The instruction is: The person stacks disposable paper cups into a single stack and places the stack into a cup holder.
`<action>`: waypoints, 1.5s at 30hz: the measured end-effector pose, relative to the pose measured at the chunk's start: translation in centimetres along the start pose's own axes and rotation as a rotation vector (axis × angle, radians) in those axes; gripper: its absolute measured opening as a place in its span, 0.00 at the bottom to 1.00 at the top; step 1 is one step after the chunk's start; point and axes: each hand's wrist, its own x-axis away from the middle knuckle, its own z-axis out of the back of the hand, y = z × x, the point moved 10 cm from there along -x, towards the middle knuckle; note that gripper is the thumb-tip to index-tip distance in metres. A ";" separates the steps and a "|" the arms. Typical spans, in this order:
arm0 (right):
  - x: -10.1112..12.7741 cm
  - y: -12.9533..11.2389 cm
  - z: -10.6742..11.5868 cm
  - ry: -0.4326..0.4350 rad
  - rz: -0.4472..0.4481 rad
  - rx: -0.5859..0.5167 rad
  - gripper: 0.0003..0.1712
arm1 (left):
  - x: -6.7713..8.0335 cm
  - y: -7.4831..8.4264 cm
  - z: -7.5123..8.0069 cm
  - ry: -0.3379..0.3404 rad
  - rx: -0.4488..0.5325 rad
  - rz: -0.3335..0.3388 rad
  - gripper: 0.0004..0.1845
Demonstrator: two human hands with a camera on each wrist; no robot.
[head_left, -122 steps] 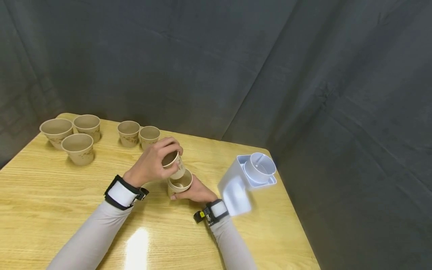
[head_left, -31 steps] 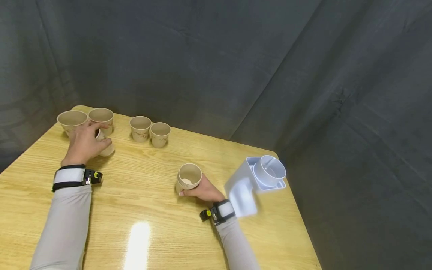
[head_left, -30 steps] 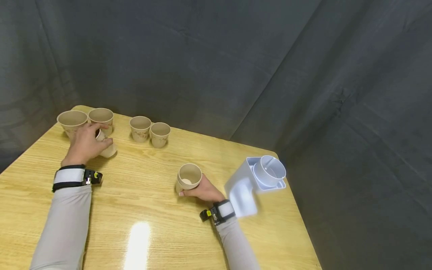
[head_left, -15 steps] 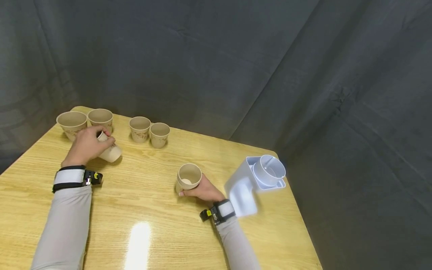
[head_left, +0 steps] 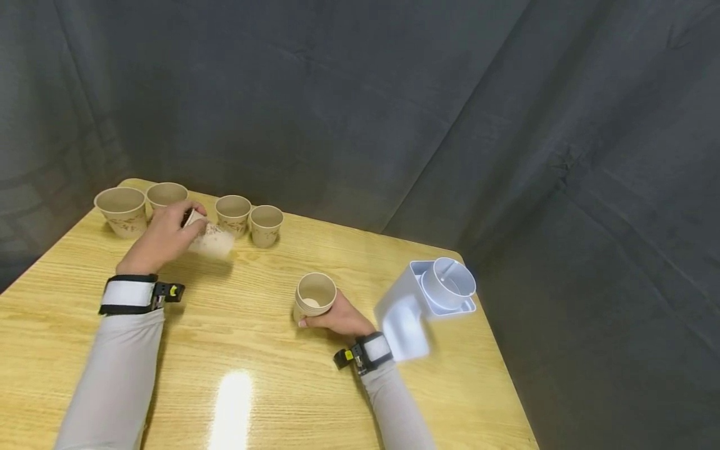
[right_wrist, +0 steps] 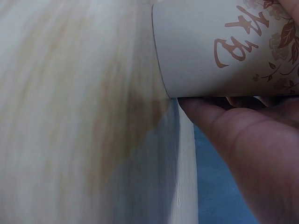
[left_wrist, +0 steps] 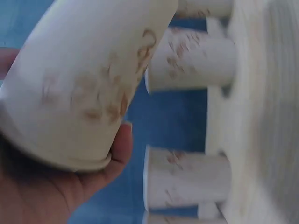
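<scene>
At the upper left of the head view, a tilted paper cup (head_left: 209, 238) is gripped by the left hand (head_left: 163, 240) and held off the counter (head_left: 247, 350), just beside four standing cups (head_left: 120, 210). Near the frame's centre, a nested cup stack (head_left: 314, 296) is steadied upright by the right hand (head_left: 336, 317), its mouth kept open; a white dispenser (head_left: 422, 306) lies to its right.

Across the left wrist view, the lifted cup (left_wrist: 88, 79) is seen clasped at its rim end, thumb (left_wrist: 110, 161) underneath.

Along the right wrist view's upper right, the stack (right_wrist: 224, 46) is clamped by fingers (right_wrist: 243, 140) against its printed side.
</scene>
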 end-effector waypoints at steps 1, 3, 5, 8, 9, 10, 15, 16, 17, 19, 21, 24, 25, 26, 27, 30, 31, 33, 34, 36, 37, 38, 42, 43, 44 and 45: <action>0.0 0.0 0.0 0.000 0.001 0.001 0.47 | -0.1 0.6 -0.3 -0.007 0.005 -0.016 0.16; 0.0 -0.1 0.0 -0.001 0.002 -0.002 0.47 | -0.4 1.8 -0.8 -0.002 0.014 -0.059 0.15; 0.0 0.0 -0.1 -0.003 0.004 -0.004 0.47 | -0.6 3.1 -1.2 0.027 0.011 -0.110 0.13; 0.0 -0.1 -0.2 -0.006 0.007 -0.008 0.47 | -0.7 5.2 -1.5 0.087 0.019 -0.207 0.08; 0.0 -0.1 -0.2 -0.007 0.007 -0.007 0.47 | -0.7 5.9 -1.6 0.105 0.022 -0.242 0.07; 0.0 -0.1 -0.2 -0.007 0.008 -0.005 0.47 | -0.7 6.6 -1.6 0.124 0.029 -0.275 0.06; 0.0 -0.4 -0.1 -0.002 0.013 -0.004 0.47 | -0.3 9.6 -1.8 0.193 0.063 -0.421 0.06; 0.0 -0.4 -0.1 -0.001 0.013 -0.006 0.47 | -0.2 10.1 -1.8 0.204 0.075 -0.442 0.06; 0.0 -0.4 -0.1 0.000 0.012 -0.006 0.47 | -0.1 10.5 -1.8 0.213 0.085 -0.463 0.06; 0.0 -0.4 -0.1 0.002 0.007 -0.008 0.47 | 0.2 11.4 -1.6 0.235 0.107 -0.504 0.08; 0.1 -0.4 -0.1 0.003 0.002 -0.007 0.47 | 0.5 12.3 -1.5 0.253 0.130 -0.546 0.10; 0.1 -0.4 -0.1 0.001 0.002 -0.011 0.47 | 1.0 13.6 -1.7 0.260 0.157 -0.616 0.13; 0.1 -0.4 -0.1 0.000 0.004 -0.013 0.47 | 1.1 14.1 -1.9 0.252 0.166 -0.633 0.14; 0.1 -0.4 -0.1 -0.001 0.009 -0.018 0.46 | 1.2 14.5 -2.1 0.245 0.172 -0.644 0.14; 0.0 -0.4 -0.1 -0.002 0.013 -0.020 0.46 | 1.3 14.8 -2.3 0.236 0.171 -0.651 0.14; -0.1 -0.5 -0.1 -0.003 0.021 -0.021 0.47 | 1.4 15.6 -3.3 0.195 0.174 -0.652 0.14; -0.1 -0.5 -0.1 -0.003 0.023 -0.020 0.47 | 1.4 15.7 -3.6 0.188 0.172 -0.648 0.14; -0.1 -0.7 -0.1 -0.002 0.024 -0.016 0.47 | 1.5 16.0 -4.2 0.181 0.171 -0.652 0.14; -0.1 -0.7 -0.1 -0.002 0.024 -0.013 0.47 | 1.6 16.1 -4.5 0.175 0.173 -0.654 0.14; -0.1 -0.7 -0.2 -0.004 0.026 -0.011 0.47 | 1.7 16.4 -5.1 0.173 0.178 -0.668 0.14; -0.1 -0.7 -0.2 -0.005 0.026 -0.010 0.47 | 1.8 16.5 -5.4 0.168 0.182 -0.673 0.14; -0.1 -0.7 -0.2 -0.007 0.027 -0.011 0.47 | 1.9 16.7 -5.7 0.157 0.189 -0.675 0.13; 0.0 -0.8 -0.4 -0.021 0.035 -0.017 0.46 | 2.2 17.3 -6.8 0.118 0.206 -0.683 0.13; 0.0 -0.8 -0.4 -0.024 0.037 -0.018 0.46 | 2.2 17.5 -7.1 0.109 0.210 -0.685 0.13; 0.0 -0.8 -0.4 -0.029 0.040 -0.019 0.46 | 2.3 17.6 -7.3 0.101 0.213 -0.689 0.13; -0.1 -0.8 -0.4 -0.034 0.044 -0.017 0.46 | 2.4 17.8 -7.6 0.097 0.211 -0.692 0.13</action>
